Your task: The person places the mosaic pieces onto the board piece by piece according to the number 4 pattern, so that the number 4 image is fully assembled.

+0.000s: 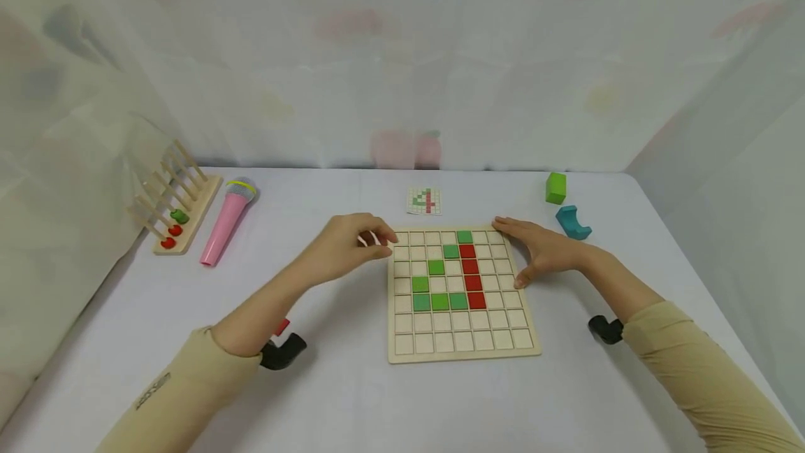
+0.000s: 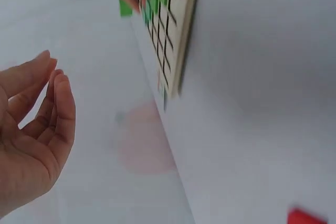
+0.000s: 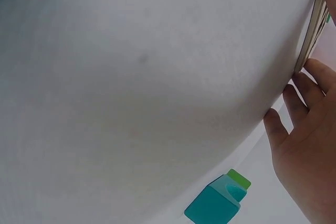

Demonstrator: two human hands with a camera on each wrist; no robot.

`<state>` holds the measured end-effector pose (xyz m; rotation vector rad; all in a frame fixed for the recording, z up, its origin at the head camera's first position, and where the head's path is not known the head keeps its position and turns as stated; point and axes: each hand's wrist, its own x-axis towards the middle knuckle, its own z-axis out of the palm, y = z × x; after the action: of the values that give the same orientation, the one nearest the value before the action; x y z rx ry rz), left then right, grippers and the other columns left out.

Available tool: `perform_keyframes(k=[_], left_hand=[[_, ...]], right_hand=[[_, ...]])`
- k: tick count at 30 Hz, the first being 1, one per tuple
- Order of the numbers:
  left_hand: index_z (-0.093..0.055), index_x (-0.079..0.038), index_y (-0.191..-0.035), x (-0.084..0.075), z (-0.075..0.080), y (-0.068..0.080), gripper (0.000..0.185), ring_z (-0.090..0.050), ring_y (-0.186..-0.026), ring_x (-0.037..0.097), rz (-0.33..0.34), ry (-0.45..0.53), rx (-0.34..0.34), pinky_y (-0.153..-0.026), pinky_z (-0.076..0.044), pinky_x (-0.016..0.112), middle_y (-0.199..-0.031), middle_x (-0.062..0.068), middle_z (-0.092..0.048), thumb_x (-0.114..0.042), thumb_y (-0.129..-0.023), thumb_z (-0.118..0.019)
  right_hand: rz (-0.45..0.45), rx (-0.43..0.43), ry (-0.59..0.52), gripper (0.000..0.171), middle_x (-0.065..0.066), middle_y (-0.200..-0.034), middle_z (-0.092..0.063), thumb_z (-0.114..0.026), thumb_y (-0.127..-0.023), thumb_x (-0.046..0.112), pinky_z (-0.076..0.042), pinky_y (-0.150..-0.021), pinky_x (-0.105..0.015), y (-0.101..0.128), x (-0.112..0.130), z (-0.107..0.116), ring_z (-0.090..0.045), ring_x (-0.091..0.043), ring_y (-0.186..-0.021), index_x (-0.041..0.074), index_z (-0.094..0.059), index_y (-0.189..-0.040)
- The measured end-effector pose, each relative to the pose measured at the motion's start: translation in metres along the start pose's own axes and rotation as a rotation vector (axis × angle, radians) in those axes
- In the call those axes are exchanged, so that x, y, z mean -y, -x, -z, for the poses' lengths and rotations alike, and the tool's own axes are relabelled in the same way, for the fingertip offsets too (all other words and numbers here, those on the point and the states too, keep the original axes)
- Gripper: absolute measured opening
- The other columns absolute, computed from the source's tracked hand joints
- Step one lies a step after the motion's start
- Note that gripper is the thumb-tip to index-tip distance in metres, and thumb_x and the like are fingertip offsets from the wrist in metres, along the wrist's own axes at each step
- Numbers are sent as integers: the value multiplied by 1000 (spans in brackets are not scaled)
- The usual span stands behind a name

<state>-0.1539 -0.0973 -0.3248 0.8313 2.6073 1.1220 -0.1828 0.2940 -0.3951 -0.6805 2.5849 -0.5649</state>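
A wooden grid board (image 1: 402, 347) lies flat on the white table, with red tiles (image 1: 472, 266) in a column and green tiles (image 1: 439, 301) in a diagonal and a row. My left hand (image 1: 352, 249) hovers by the board's upper left edge. In the left wrist view its fingers (image 2: 64, 98) bend loosely toward the thumb, with nothing between them. My right hand (image 1: 550, 249) rests against the board's right side, fingers spread at the upper right corner and thumb lower on that edge. Behind the board lies a small pattern card (image 1: 424, 201) showing a similar red and green figure.
At the left stand a pegged wooden rack (image 1: 195, 219) with red and green beads and a pink toy microphone (image 1: 225, 228). A green block (image 1: 556, 188) and a teal arched block (image 1: 571, 222) lie at the back right. A red piece (image 1: 281, 327) is partly hidden behind my left forearm.
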Motion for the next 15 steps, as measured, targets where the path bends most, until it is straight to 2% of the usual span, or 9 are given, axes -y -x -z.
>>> perform_keyframes(k=[4, 8, 12, 15], left_hand=[[-73, -17, -107, 28, 27, 21, 18, -64, -88, 15, 44, -45, 1, -76, -54, 27, -99, 2, -71, -13, -89, -72], [-72, -17, -109, 62, 48, 46, 20, -63, -91, 15, 99, -77, 58, -77, -53, 23, -102, 5, -71, -12, -89, -71], [-70, -13, -113, 93, 62, 68, 24, -63, -92, 16, 143, -68, 128, -75, -53, 22, -106, 8, -69, -7, -89, -69], [-69, -13, -115, 108, 65, 80, 29, -62, -96, 19, 187, -21, 178, -75, -54, 23, -112, 9, -68, -7, -87, -71]], right_hand=[[2, 1, 0, 119, -20, -165, -18, -87, -65, 46, -16, -118, -68, 0, -1, 0, -13, -46, -152, 5, -23, -156], [7, 3, 1, 119, -20, -165, -17, -87, -65, 47, -17, -118, -68, 0, -1, 1, -13, -46, -152, 5, -22, -156], [8, 4, 2, 119, -21, -165, -17, -87, -65, 47, -17, -118, -68, 0, 0, 2, -13, -46, -152, 5, -23, -156], [5, 7, -2, 119, -21, -165, -17, -87, -65, 47, -18, -118, -68, 1, 1, 3, -13, -46, -152, 5, -23, -156]])
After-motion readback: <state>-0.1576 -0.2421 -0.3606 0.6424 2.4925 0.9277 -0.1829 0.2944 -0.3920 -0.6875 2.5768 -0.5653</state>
